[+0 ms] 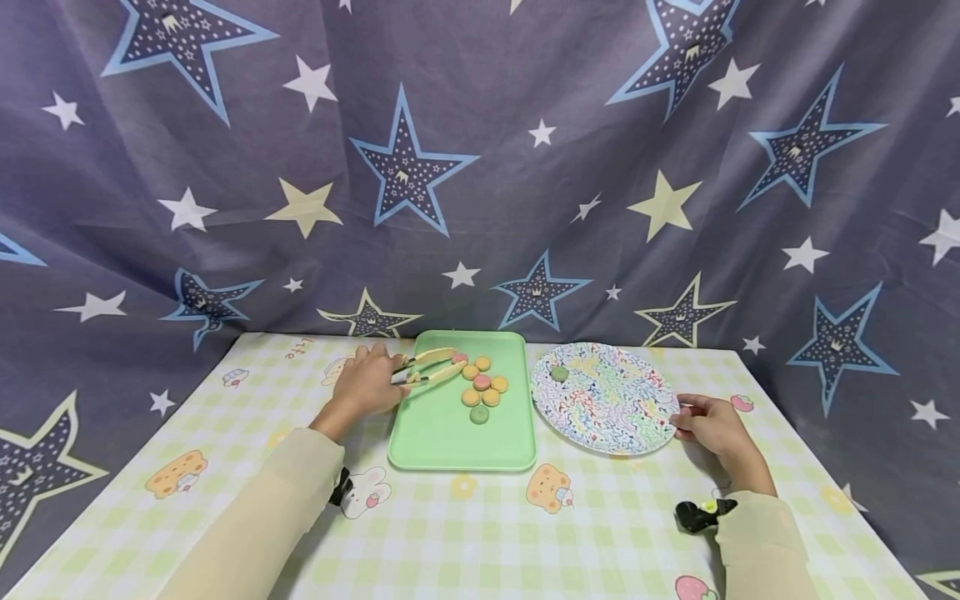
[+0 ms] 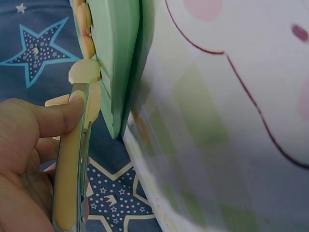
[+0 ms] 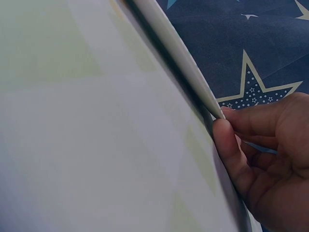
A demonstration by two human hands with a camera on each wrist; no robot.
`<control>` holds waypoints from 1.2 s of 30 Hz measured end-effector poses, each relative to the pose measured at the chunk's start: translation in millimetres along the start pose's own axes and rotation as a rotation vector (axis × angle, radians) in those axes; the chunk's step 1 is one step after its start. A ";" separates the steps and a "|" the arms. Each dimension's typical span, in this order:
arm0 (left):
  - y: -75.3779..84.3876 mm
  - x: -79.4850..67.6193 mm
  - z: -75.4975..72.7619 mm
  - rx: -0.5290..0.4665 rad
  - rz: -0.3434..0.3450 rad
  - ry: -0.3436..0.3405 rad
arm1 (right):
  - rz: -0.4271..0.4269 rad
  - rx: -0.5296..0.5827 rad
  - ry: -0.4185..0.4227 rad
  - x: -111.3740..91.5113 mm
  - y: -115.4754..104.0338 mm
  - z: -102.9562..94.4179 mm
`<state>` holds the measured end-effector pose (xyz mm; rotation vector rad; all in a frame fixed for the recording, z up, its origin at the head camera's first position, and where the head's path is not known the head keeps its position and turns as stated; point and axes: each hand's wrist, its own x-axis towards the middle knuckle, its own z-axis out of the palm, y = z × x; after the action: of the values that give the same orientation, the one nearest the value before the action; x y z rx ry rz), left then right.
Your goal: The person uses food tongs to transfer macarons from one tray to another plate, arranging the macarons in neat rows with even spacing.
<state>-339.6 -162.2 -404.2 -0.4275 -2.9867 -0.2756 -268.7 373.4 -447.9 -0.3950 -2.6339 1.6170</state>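
My left hand grips yellow-and-metal tongs over the left side of a green tray. In the left wrist view, the thumb lies along the handle of the tongs. Their tips reach a pink macaron at the tray's upper middle. Beside it are several yellow macarons, another pink macaron and a green macaron. My right hand pinches the right rim of a round, colourfully speckled plate between thumb and fingers. One green macaron sits near the plate's left edge.
A checked cloth with cartoon prints covers the table. Tray and plate stand side by side towards its back edge. Directly behind hangs a dark curtain with stars, which also runs along both sides.
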 end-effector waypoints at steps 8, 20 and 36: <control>1.4 -1.1 -0.4 -0.015 -0.010 -0.011 | -0.004 0.008 -0.002 0.0 0.2 0.5; 2.1 0.9 1.7 -0.026 -0.027 -0.012 | 0.009 -0.008 0.004 -1.4 -0.4 -0.2; 7.1 3.3 -2.5 -0.023 -0.017 0.088 | 0.004 0.000 0.006 -1.0 -1.7 0.0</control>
<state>-340.5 -155.1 -400.2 -0.3824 -2.9052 -0.3214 -268.1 372.4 -446.3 -0.4042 -2.6302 1.6149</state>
